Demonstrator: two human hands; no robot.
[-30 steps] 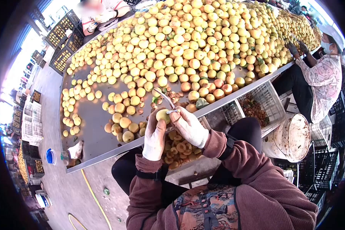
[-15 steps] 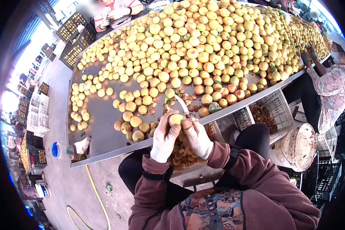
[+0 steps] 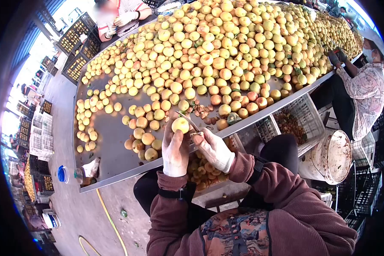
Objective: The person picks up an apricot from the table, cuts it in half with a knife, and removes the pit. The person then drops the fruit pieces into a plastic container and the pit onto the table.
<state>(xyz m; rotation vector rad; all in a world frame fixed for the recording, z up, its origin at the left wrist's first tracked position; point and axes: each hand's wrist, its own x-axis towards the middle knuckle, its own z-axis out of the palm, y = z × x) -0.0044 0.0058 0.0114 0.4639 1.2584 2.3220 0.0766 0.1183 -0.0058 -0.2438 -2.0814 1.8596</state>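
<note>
My left hand, in a white glove stained at the fingers, holds up a single yellow peach over the near edge of the metal table. Gripped in my gloved right hand is a small knife, its curved blade reaching up along the far right side of the fruit. The handle is mostly covered by my fingers. Beyond both hands, loose peaches lie in front of a large heap of peaches. Below my wrists, cut peach pieces fill a container between my knees.
A grey plastic crate with brownish scraps hangs at the table's right front edge, beside a dirty white bucket. One person works at the right; another sits across the table. A yellow hose crosses the floor.
Both hands have shifted slightly left and the left one has opened out around the peach. The knife blade has tilted lower, swinging across behind the fruit. The view has turned a little.
</note>
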